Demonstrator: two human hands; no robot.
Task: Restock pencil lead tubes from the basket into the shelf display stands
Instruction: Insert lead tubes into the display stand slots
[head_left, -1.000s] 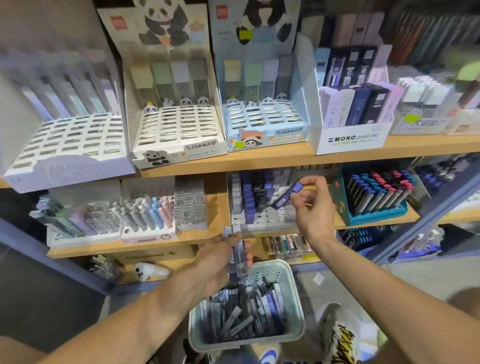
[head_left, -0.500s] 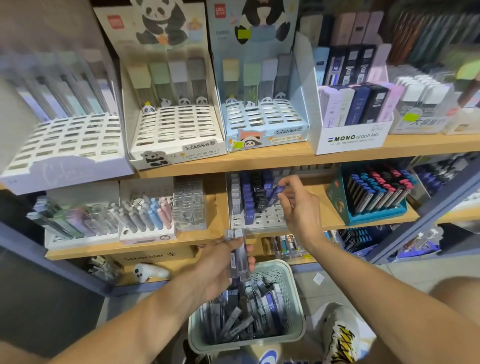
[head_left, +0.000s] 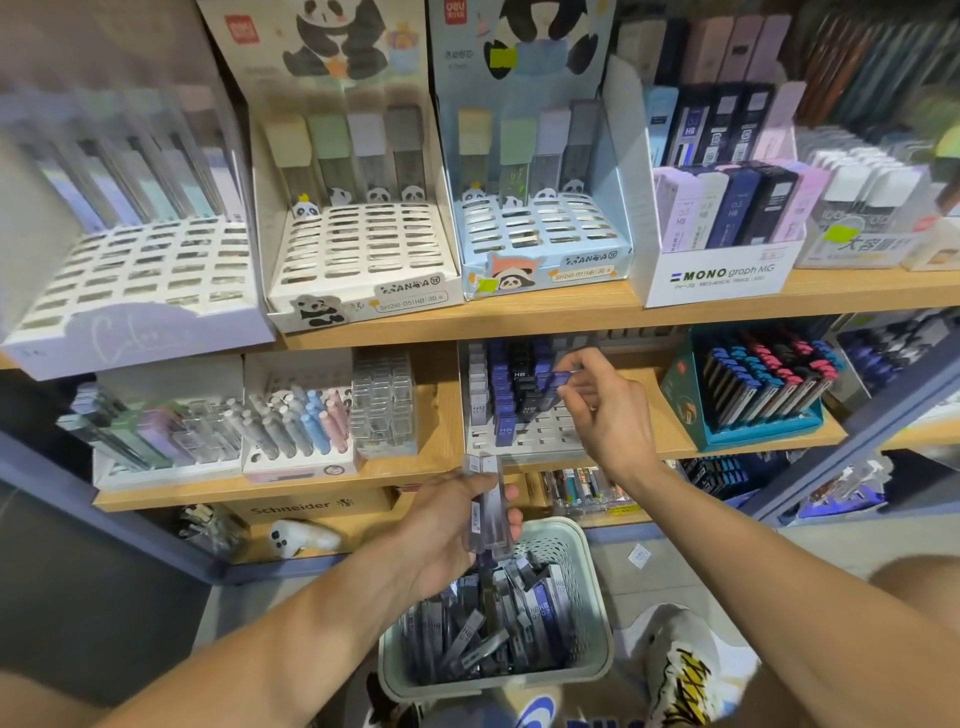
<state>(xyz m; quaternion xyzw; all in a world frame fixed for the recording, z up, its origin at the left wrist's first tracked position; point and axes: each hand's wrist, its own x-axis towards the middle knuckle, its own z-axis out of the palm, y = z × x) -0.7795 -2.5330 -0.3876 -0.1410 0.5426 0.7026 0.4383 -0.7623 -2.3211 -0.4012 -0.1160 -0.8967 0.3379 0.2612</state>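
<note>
The right hand reaches under the lip of the upper wooden shelf and pinches a blue lead tube between thumb and fingertips, its lower end among the standing tubes of the white slotted display stand on the middle shelf; the stand's back rows are filled with blue, black and grey tubes, while its front rows of slots show bare, right up to the shelf edge; the left hand hovers lower, just above the basket, fingers curled round a small bundle of clear grey lead tubes held upright, their tops level with the front edge of the middle shelf; the pale green basket sits on the floor below, its perforated rim near the left wrist, heaped with loose grey and blue tubes lying crosswise; a teal display box of dark tubes stands just right of the white stand, with a strip of open shelf between them beside the right hand; a printed sneaker rests just right of the basket.
</note>
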